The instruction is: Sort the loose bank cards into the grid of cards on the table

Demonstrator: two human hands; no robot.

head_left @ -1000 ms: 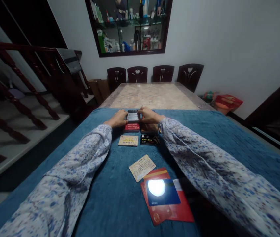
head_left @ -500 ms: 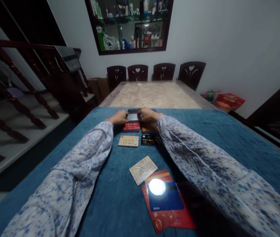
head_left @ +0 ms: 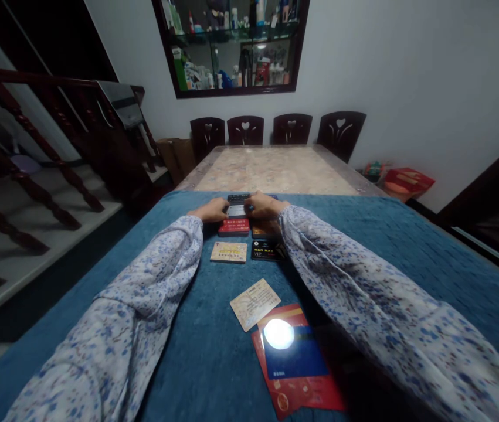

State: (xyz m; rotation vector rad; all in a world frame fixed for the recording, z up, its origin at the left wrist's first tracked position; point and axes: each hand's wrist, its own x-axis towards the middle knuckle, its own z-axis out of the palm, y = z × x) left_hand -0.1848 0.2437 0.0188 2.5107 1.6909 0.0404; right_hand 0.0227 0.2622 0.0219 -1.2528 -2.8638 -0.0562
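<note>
Both my hands reach to the far side of the blue cloth. Between them is a light grey card (head_left: 237,210) at the stacks of cards. My left hand (head_left: 213,210) has its thumb and fingers closed at the card's left edge. At its right edge, my right hand (head_left: 263,205) is closed the same way and partly covers the cards behind it. A black card (head_left: 238,197) shows just beyond. Nearer me are a red card stack (head_left: 234,227) and a brown card (head_left: 264,229). A cream card (head_left: 228,252) and a black VIP card (head_left: 267,250) lie below those.
A cream card (head_left: 255,303) lies askew near me, beside red cards (head_left: 291,401) with a blue card (head_left: 299,357) on top, under a bright glare. The blue cloth (head_left: 179,363) covers the table's near part. Dark chairs (head_left: 245,129) stand at the far end.
My hands stay at the grey card with barely any movement. The other cards lie as before; the view has shifted very slightly.
</note>
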